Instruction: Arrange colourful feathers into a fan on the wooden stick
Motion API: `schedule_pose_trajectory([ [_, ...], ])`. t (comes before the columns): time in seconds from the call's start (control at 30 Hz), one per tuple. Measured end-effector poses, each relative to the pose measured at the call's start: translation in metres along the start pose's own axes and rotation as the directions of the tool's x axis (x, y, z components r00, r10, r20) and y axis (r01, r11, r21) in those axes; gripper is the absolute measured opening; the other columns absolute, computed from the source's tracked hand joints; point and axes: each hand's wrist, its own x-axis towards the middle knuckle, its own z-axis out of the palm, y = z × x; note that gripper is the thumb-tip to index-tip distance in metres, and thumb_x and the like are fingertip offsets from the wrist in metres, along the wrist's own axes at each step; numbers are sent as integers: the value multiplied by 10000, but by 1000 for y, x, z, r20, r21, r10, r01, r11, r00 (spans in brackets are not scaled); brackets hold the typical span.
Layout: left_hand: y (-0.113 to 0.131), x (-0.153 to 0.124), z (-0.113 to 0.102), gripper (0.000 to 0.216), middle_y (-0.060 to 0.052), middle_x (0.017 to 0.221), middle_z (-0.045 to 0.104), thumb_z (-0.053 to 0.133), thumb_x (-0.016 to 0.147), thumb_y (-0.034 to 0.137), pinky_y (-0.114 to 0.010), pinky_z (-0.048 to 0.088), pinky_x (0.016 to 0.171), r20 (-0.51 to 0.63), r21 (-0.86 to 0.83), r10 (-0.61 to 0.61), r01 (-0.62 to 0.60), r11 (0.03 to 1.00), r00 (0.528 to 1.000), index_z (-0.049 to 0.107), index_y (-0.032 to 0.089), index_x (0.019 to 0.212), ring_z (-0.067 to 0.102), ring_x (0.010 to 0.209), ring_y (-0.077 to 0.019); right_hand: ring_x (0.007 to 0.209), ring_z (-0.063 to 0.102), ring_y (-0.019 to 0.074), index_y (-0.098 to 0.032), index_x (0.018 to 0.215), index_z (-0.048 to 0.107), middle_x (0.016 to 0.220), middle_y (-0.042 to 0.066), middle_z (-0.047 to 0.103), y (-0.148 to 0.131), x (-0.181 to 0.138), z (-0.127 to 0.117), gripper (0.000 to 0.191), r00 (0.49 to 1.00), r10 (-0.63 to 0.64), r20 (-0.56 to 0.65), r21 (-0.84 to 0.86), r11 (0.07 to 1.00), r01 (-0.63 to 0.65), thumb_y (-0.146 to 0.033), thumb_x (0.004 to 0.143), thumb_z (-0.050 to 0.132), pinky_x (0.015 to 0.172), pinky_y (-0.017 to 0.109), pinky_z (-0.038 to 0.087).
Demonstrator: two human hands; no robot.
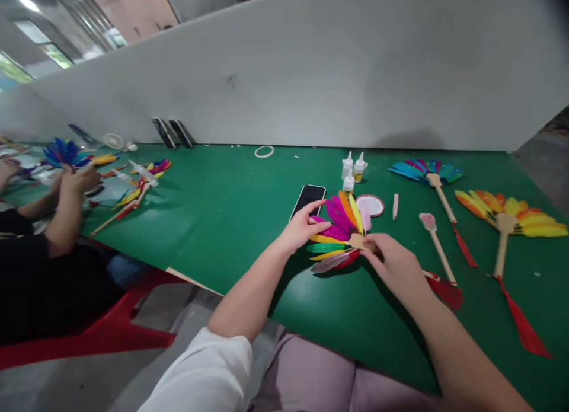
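A feather fan (340,219) with magenta, orange, yellow, green, grey and red feathers spreads out from a wooden head just above the table. My right hand (395,264) is closed, gripping the fan at its wooden head; the handle is hidden behind the fingers. At the fan's left side, my left hand (300,228) has thumb and index finger apart, their tips touching or very near the magenta feathers. Under and behind that hand lies a dark-screened phone (309,197). A shallow white dish (372,205) with a reddish rim sits behind the fan.
Small white glue bottles (348,181) stand behind the dish. On the right lie a blue feather fan (438,184), a yellow-orange feather fan (507,222), a bare fan handle (438,240) and a pink stick (395,207). At left, a co-worker's hands (80,178) hold blue feathers.
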Motion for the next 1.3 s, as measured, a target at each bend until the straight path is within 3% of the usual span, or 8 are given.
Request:
schedule_pose_trajectory([
  [0.1, 0, 0, 0, 666, 50, 537, 560, 664, 668, 271, -209, 417, 527, -13, -8, 10, -10, 1000, 1000, 399, 200, 1275, 523, 487, -83, 713, 608, 185, -192, 928, 529, 850, 63, 632, 3, 0, 2, 150, 1000, -10, -8, 2, 1000, 10, -257, 796, 496, 595, 279, 464],
  [0.3, 0, 0, 1, 743, -21, 738, 652, 684, 654, 278, -242, 470, 608, -16, -49, -25, 24, 999, 1000, 334, 214, 1307, 610, 630, -126, 743, 598, 182, -182, 916, 532, 848, 67, 622, -1, 1, 0, 134, 999, 35, -34, -6, 999, -35, -234, 795, 503, 643, 281, 467],
  [0.63, 1, 0, 1, 777, -41, 758, 673, 690, 629, 172, -285, 493, 668, 21, -72, -11, 12, 997, 1000, 328, 207, 1317, 641, 678, -156, 761, 595, 186, -186, 916, 528, 853, 72, 617, -3, 2, -1, 128, 998, 48, -35, 26, 999, -47, -218, 796, 498, 644, 287, 463],
  [0.9, 3, -1, 3, 767, -22, 740, 653, 702, 603, 179, -249, 479, 614, 10, -72, -10, 10, 997, 1000, 366, 206, 1293, 618, 625, -130, 763, 601, 189, -190, 913, 531, 848, 71, 619, -5, 3, -3, 123, 999, 50, -22, 31, 998, -49, -220, 800, 491, 650, 294, 469],
  [1.13, 4, 0, 4, 631, 10, 625, 610, 625, 699, 359, -185, 373, 481, -73, -24, -70, 69, 997, 995, 403, 228, 1275, 543, 505, -89, 779, 601, 190, -188, 903, 523, 855, 72, 619, -4, 3, -2, 109, 997, 64, -50, 33, 997, -63, -221, 803, 494, 654, 294, 472],
  [1.3, 4, -1, 3, 745, 2, 631, 639, 683, 646, 289, -253, 442, 652, 4, -40, -35, 36, 999, 999, 349, 192, 1305, 600, 608, -124, 789, 605, 195, -188, 911, 529, 862, 78, 623, -4, 2, -2, 122, 994, 84, -71, 35, 996, -82, -208, 799, 487, 663, 304, 480],
])
